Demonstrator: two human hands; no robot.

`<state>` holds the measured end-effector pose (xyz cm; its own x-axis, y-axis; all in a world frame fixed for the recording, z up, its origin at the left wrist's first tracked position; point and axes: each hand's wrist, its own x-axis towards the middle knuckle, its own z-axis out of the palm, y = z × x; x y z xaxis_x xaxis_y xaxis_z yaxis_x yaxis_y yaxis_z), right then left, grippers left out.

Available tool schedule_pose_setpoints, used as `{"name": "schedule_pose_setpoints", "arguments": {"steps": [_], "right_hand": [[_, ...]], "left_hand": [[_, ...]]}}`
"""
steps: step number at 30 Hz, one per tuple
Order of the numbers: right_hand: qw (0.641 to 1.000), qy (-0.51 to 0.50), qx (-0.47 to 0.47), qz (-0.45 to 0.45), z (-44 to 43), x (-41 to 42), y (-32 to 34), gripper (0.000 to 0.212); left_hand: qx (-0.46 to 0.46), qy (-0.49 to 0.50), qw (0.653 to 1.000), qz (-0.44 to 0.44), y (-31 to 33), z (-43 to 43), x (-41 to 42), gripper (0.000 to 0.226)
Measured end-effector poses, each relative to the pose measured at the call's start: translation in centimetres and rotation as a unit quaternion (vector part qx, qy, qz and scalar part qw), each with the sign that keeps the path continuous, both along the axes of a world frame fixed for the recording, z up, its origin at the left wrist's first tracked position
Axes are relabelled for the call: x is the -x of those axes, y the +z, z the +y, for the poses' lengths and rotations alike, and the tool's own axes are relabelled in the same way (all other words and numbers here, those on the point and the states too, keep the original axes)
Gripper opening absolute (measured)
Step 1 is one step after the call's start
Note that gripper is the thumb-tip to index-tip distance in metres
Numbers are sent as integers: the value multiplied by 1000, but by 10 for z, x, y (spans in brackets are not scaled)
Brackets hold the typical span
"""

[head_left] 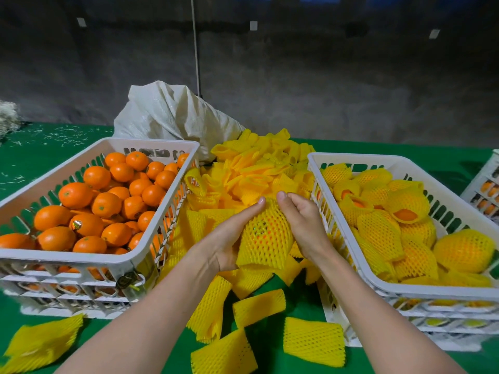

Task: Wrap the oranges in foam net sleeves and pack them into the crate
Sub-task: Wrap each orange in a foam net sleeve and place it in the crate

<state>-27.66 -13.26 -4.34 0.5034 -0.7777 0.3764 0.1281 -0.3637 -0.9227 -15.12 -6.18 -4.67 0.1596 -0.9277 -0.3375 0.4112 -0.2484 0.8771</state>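
One sleeved orange (270, 248), sticker (260, 228) illegible, in left hand (229, 238), right hand (305, 220).

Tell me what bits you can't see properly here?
All head view.
Held orange: its foam sleeve covers nearly all; left hand and right hand hide the sides.
Far-right crate: cut off by the picture edge.
Fruit sticker: too small to read.
White sack: contents hidden by its cloth.

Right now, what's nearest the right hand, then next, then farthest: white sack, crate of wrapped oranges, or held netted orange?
1. The netted orange, gripped by the right hand.
2. The crate of wrapped oranges, just beside it, right.
3. The white sack, far back left.
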Motion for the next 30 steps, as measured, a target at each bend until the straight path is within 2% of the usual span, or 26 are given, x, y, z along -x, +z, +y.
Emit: {"name": "schedule_pose_setpoints", "arguments": {"steps": [5,8,10,13,19,22,25,27,30], "right_hand": [[999,7,36,19,2,5,-5,22],[1000,-20,4,23,7,8,-16,37],[1000,-20,-20,12,14,12,-22,33],[998,40,-12,43,28,14,-32,29],[996,56,35,65,37,16,-32,55],[996,25,34,72,36,16,-26,59],[998,-30,47,38,27,21,-11,52],[996,-72,55,8,17,30,-1,49],[990,-131,39,-37,-3,53,12,49]], "left_hand": [[6,-1,1000,7,4,3,9,29],[-19,33,999,11,5,2,11,33],[-36,51,998,27,6,3,13,29],[-24,86,995,43,3,2,16,28],[-2,156,987,30,3,-1,27,45],[35,154,987,-12,8,-2,34,24],[63,128,986,-87,21,-3,46,38],[94,146,974,-144,27,-9,54,47],[145,196,956,-163,26,-23,75,34]]}}
